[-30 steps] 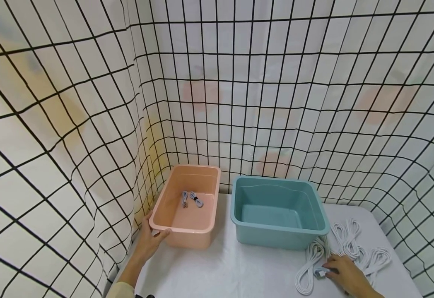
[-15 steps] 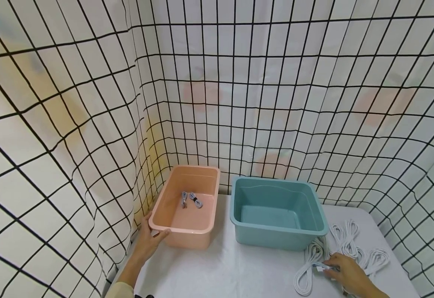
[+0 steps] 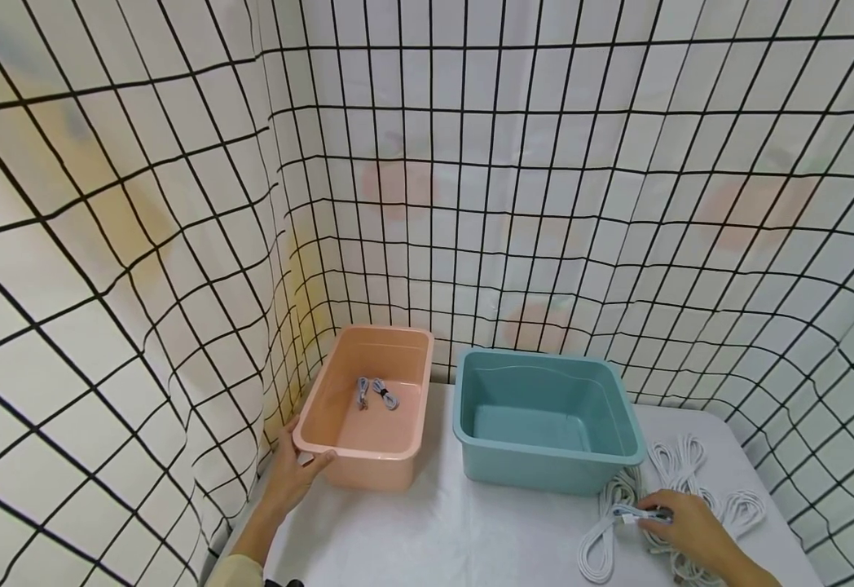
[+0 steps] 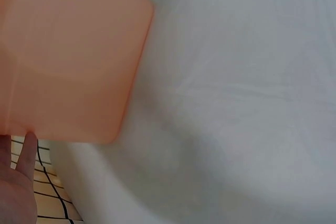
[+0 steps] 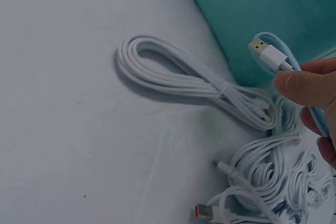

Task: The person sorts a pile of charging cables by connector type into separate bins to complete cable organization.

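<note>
In the head view my left hand (image 3: 289, 479) holds the near left corner of a peach plastic bin (image 3: 390, 471), thumb at the front rim and fingers along the side. Two small bundled cables (image 3: 385, 395) lie inside that bin. My right hand (image 3: 693, 531) pinches a coiled light-blue USB cable (image 5: 317, 114) between thumb and fingers. Its white metal-tipped plug sticks out past the fingertips in the right wrist view. Beneath this hand lie several looped white cables (image 5: 173, 69), one stretched to the left of the tangled pile.
A teal plastic bin (image 3: 544, 473) stands right of the peach one, just behind the white cables. White cloth (image 3: 471, 538) covers the table. Black wire grid walls (image 3: 464, 204) enclose the left, back and right sides.
My right hand has lifted the light-blue cable up from among the white cables and turned it so the coil shows. My left hand stays at the peach bin's corner.
</note>
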`<action>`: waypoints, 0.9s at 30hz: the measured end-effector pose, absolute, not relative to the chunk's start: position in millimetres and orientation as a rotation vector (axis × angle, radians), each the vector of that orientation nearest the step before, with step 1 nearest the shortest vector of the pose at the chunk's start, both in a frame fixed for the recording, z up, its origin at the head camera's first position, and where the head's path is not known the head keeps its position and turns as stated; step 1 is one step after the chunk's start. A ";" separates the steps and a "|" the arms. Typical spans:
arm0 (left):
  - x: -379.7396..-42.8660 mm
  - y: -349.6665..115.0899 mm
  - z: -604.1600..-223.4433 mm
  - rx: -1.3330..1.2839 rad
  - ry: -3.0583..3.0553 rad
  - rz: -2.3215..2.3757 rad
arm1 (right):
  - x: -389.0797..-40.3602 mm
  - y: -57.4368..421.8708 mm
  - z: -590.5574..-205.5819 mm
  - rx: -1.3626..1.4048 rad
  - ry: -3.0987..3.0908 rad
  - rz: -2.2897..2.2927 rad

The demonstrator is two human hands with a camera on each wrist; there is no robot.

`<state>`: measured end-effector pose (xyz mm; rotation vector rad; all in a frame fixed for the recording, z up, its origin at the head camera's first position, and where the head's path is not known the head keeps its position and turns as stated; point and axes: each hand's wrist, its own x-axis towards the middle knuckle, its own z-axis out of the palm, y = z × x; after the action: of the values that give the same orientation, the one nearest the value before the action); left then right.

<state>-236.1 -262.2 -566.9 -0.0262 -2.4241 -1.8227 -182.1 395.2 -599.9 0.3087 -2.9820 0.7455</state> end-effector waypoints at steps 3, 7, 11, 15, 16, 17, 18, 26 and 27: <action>-231.6 -259.0 -556.5 -0.037 -2.408 -1.852 | -180.4 391.5 -590.9 0.323 -2.913 0.768; -235.8 -262.0 -564.6 -0.034 -2.419 -1.840 | -181.0 383.2 -576.1 0.367 -2.826 0.785; -241.6 -265.9 -576.5 -0.027 -2.425 -1.822 | -187.2 374.0 -559.9 0.438 -2.747 0.806; -242.2 -265.9 -579.1 -0.009 -2.422 -1.827 | -193.5 366.0 -545.1 0.465 -2.723 0.818; -242.0 -265.9 -579.5 -0.011 -2.425 -1.822 | -194.6 364.5 -541.9 0.460 -2.734 0.828; -241.9 -265.9 -579.7 -0.011 -2.425 -1.820 | -195.3 363.3 -539.1 0.453 -2.752 0.837; -241.8 -265.8 -579.7 -0.009 -2.426 -1.820 | -195.8 362.4 -536.6 0.439 -2.773 0.847; -241.9 -266.0 -580.0 -0.037 -2.408 -1.808 | -196.6 357.7 -522.1 0.435 -2.793 0.866; -241.8 -266.0 -580.1 -0.038 -2.404 -1.811 | -197.2 357.1 -520.7 0.449 -2.779 0.859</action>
<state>-241.8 -266.0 -580.1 -0.0376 -2.4043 -1.8112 -197.2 357.1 -520.7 0.4492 -2.7794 0.8586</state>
